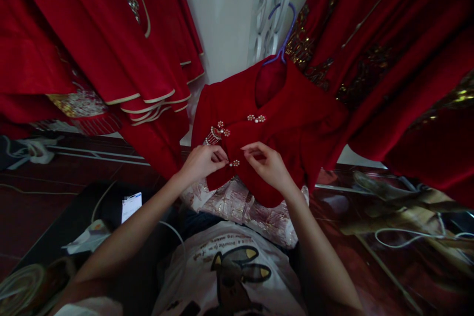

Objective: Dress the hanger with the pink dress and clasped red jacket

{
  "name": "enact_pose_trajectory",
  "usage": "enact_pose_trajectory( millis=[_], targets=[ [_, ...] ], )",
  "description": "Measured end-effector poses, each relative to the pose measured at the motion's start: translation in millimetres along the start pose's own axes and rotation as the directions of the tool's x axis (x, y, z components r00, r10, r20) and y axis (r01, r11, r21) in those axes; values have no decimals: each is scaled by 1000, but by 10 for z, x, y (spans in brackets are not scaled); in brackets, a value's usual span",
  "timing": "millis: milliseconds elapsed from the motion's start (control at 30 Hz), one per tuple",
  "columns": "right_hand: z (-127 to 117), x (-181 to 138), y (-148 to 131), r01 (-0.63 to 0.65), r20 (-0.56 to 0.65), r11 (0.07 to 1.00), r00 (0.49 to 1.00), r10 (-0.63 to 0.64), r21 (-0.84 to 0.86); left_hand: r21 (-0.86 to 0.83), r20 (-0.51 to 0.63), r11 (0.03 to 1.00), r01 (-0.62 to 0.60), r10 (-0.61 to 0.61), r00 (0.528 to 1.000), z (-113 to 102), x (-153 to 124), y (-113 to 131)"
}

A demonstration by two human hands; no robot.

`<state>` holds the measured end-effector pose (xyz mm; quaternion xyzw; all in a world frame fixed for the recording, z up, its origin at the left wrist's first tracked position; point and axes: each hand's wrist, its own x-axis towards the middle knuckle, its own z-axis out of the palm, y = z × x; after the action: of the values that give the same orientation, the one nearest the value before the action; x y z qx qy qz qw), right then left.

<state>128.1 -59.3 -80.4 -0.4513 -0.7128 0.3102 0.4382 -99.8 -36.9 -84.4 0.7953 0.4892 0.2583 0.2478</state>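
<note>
A short red jacket (289,133) is spread in front of me, its collar on a purple hanger (287,39). Beaded flower ornaments (256,119) decorate its front, and a fan-shaped tassel brooch (214,135) sits at the left. My left hand (207,160) pinches the cloth beside the lower flower clasp (234,163). On the other side of that clasp, my right hand (267,163) hovers close above the jacket, thumb and forefinger nearly together. Whatever lies between those fingertips is too small to make out. Pale pink patterned fabric (244,202) shows below the jacket, across my lap.
Red garments with pale piping (148,74) hang at the left; gold-trimmed red ones (392,69) hang at the right. A white metal rack (276,5) rises behind the jacket. A lit phone (131,206) lies on a dark surface at the left. White cord (403,237) loops at lower right.
</note>
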Motion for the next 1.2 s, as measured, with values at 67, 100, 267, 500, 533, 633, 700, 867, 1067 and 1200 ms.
enact_pose_trajectory(
  millis=[67,100,267,500,533,633,700,867,1067,1200],
  targets=[
    [81,7,83,-2,63,1000,998,3,-14,152,9,988,-23,22,1000,120,-20,30],
    [110,12,131,-4,73,999,997,7,-36,205,3,978,-35,35,999,162,-27,45],
    [181,28,354,-87,86,987,991,100,-138,272,0,961,-55,57,998,238,-37,89],
    [222,25,428,-101,127,986,985,118,-134,225,-25,973,-57,64,998,274,-44,96],
    [227,25,426,-101,124,986,985,117,-132,218,-28,975,-53,61,998,283,-44,93],
    [251,24,432,-111,116,986,985,125,-124,210,-38,976,-65,75,996,306,-37,73],
    [273,25,442,-115,117,988,985,127,-107,215,-42,974,-77,88,995,315,-33,63],
    [302,30,450,-104,130,992,985,112,-67,214,-26,973,-90,98,995,304,-35,75],
    [288,49,421,-141,136,990,981,141,-7,127,-37,983,-133,139,990,312,-28,55],
    [288,53,415,-143,132,990,981,142,-6,72,-54,990,-120,124,991,352,-34,43]
  ],
)
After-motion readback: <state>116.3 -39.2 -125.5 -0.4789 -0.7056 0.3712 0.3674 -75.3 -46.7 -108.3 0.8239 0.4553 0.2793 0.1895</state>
